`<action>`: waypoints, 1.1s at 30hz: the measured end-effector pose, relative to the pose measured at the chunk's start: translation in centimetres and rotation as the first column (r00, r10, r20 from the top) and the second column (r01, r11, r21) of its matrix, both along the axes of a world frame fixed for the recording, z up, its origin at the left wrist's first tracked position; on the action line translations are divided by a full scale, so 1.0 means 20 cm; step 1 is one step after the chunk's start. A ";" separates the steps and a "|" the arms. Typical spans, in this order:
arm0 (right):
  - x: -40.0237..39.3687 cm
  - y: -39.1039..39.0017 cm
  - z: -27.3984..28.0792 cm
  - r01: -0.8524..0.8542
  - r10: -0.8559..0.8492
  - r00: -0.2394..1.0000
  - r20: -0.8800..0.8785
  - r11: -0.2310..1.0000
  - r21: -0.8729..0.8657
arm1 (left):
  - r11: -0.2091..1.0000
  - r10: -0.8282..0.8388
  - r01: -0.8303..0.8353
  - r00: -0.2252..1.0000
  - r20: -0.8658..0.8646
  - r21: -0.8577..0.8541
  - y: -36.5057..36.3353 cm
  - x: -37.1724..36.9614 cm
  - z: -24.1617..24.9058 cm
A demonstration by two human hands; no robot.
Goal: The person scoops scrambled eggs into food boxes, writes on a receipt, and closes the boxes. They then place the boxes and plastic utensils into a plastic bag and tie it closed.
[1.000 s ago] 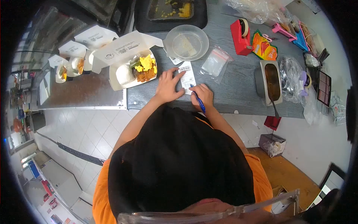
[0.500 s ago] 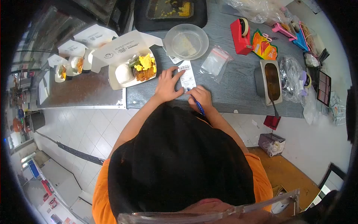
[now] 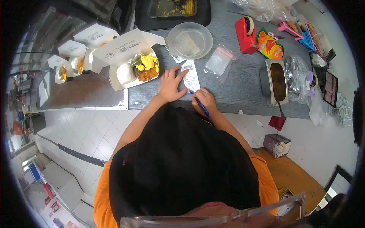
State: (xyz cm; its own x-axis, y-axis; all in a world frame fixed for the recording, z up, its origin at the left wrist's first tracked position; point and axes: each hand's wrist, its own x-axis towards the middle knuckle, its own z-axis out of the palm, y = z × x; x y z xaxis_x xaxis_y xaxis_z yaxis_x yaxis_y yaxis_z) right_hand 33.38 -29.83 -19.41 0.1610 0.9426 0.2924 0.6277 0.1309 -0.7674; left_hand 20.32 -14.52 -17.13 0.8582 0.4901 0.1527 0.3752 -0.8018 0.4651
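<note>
A printed white receipt [image 3: 191,79] lies flat on the grey wood-grain table. My left hand [image 3: 170,86] rests spread at its left side, with fingertips on the paper's upper part. In my right hand [image 3: 205,100] is a blue pen [image 3: 202,106], gripped with its tip at the receipt's lower edge. Left of my hands stands an open paper food box [image 3: 113,79] holding white rice [image 3: 126,74], yellow scrambled bits [image 3: 147,62] and brown pieces of food. Just beyond the receipt sits a round translucent plastic bowl [image 3: 190,40].
Clear zip bags [image 3: 219,62] lie right of the receipt. Farther right are a red tape dispenser [image 3: 245,35], an orange packet [image 3: 269,45] and a metal container [image 3: 276,81] of brown sauce with a utensil. A black tray [image 3: 173,23] stands at the back.
The pen and my right fingers have shifted very slightly at the receipt's lower edge. My left hand stays in place on the paper.
</note>
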 end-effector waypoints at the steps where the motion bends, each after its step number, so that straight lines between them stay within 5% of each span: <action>1: 0.00 0.00 0.00 0.076 -0.076 0.997 -0.014 0.996 0.041 | 1.000 0.002 -0.002 1.000 -0.001 -0.009 0.00 0.00 0.00; 8: -0.01 -0.01 0.05 0.257 -0.254 0.966 -0.041 0.962 0.095 | 1.000 -0.001 0.001 1.000 0.014 -0.022 0.00 0.00 0.00; 21: 0.00 -0.04 0.06 0.162 -0.169 0.985 0.036 0.977 0.139 | 1.000 0.004 -0.004 1.000 0.015 0.006 0.00 0.00 0.00; 23: 0.00 -0.04 0.04 0.287 -0.297 0.954 0.048 0.946 0.153 | 1.000 0.004 -0.005 1.000 0.025 0.017 0.00 0.00 0.01; 33: -0.03 -0.07 0.09 0.104 -0.101 0.994 -0.028 0.990 0.096 | 1.000 0.005 -0.005 1.000 0.021 0.008 0.00 0.00 0.00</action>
